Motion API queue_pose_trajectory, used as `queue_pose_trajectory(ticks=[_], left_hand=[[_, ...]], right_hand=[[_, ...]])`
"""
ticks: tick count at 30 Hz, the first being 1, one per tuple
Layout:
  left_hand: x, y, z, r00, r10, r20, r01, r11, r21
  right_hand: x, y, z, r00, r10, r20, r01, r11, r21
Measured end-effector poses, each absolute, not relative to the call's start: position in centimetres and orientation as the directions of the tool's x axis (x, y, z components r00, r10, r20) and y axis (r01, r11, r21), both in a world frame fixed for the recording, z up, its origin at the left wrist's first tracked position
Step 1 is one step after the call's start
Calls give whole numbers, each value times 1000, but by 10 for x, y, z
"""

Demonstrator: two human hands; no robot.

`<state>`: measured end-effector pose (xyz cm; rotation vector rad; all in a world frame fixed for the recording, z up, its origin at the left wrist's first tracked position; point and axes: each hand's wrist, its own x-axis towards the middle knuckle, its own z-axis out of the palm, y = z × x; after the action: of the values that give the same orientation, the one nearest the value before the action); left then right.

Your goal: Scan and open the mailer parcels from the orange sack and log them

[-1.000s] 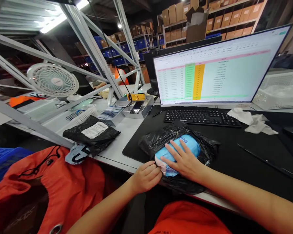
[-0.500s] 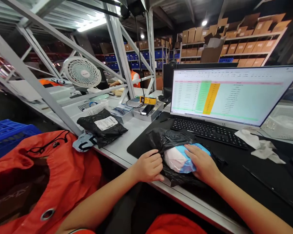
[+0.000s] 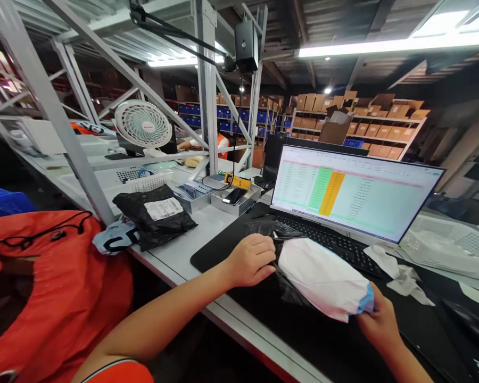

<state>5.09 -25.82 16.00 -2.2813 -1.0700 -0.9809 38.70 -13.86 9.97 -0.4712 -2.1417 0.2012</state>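
My left hand (image 3: 252, 259) is closed on the crumpled black plastic mailer bag (image 3: 289, 287) over the dark desk mat. From the bag's mouth a white packet with blue edges (image 3: 323, 274) sticks out to the right. The far right end of this packet is gripped by my right hand (image 3: 379, 319), thumb and fingers around its blue corner. What the packet contains cannot be seen. Left of my hands lies another black mailer bag (image 3: 155, 215), sealed, with a white printed label on it.
Behind the hands are a keyboard (image 3: 355, 250) and a monitor (image 3: 347, 186) showing a spreadsheet. A mouse (image 3: 467, 322) and torn white scraps (image 3: 409, 284) are at the right. An orange sack (image 3: 72, 298) hangs by the table's left edge. A fan (image 3: 143, 125) stands farther back.
My right hand has moved right, drawing much of the packet out of the black bag. My left hand has stayed on the bag. The camera view has tilted up.
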Motion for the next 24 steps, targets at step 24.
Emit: queue_pose_trajectory(ticks=[24], left_hand=[[77, -232, 168, -365, 888, 279, 358, -143, 923]], right_hand=[[331, -256, 136, -692, 337, 639, 608, 748, 265]])
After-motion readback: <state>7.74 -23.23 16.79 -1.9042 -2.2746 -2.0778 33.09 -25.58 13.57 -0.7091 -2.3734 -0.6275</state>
